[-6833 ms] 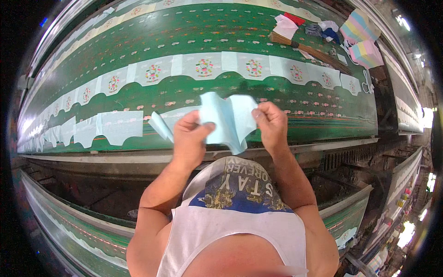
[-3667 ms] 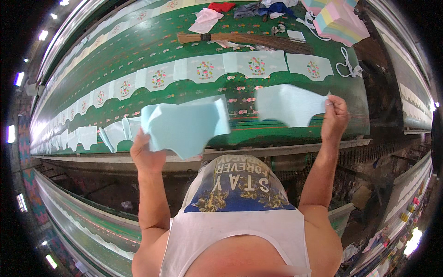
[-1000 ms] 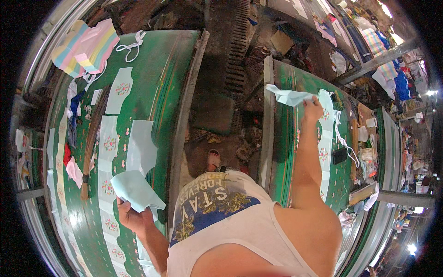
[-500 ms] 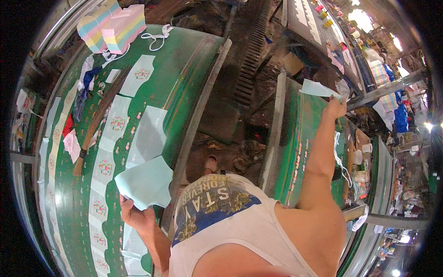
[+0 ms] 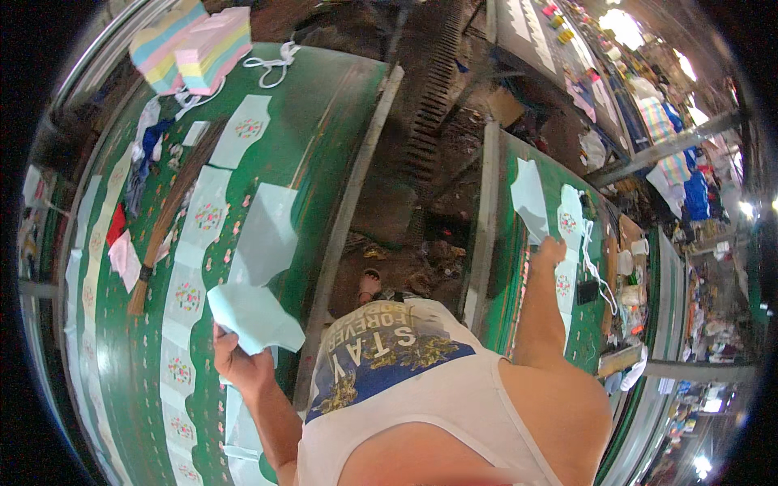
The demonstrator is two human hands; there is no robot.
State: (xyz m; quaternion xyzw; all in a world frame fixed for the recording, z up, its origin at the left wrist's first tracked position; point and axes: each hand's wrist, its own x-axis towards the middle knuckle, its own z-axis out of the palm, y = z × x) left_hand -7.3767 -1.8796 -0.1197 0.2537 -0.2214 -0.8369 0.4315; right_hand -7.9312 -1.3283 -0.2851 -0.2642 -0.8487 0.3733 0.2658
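My left hand (image 5: 243, 358) is closed on the near edge of a small stack of light blue cut fabric pieces (image 5: 258, 317), held above the left green table (image 5: 320, 134). Over the right green table (image 5: 510, 154), my right arm is stretched out. A single light blue fabric piece (image 5: 529, 194) lies along that table's inner side. My right hand (image 5: 551, 253) is at the piece's near end, its fingers closed together there and partly hidden. Beside it runs a row of pale pieces with printed flower motifs (image 5: 567, 220).
On the left table are rows of printed fabric pieces (image 5: 188, 296), a straw broom (image 5: 174, 206), striped stacks (image 5: 212, 53), a white cord (image 5: 274, 63) and rags (image 5: 144, 158). A dark flat object (image 5: 587, 292) and a white cord (image 5: 596, 263) lie on the right table. A walkway (image 5: 381, 215) separates the tables.
My right hand has come nearer and lower, and the fabric piece it held in the air now lies along the right table. My left hand still holds its stack, tilted slightly differently.
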